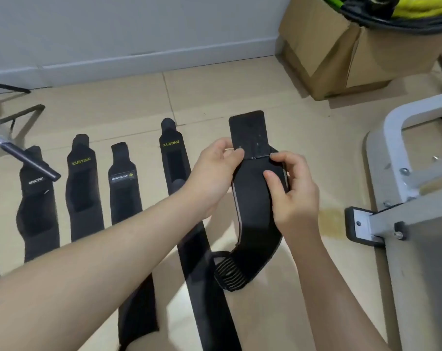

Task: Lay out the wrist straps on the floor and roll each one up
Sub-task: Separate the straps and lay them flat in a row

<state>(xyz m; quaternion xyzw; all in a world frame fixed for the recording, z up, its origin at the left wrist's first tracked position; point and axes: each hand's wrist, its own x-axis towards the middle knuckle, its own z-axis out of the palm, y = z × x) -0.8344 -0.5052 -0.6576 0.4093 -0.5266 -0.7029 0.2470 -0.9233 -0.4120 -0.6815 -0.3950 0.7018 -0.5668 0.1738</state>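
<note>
Both hands are pinching the same black strap (259, 198): left hand (212, 173) curls on its edge at the seam below the stiff rounded tab, right hand (290, 191) thumb on top, fingers wrapped behind. It sags to a ribbed elastic end near the tile floor (202, 97), and four more flat black fabric straps (82, 188) lie side by side just left.

both hands are up on a black wrist strap (258, 198), left hand (212, 173) pinching its edge, right hand (290, 188) gripping the other side. four more black straps (83, 188) lie flat in a row on the tile floor (202, 97) to the left. cardboard box (341, 54) far right.
</note>
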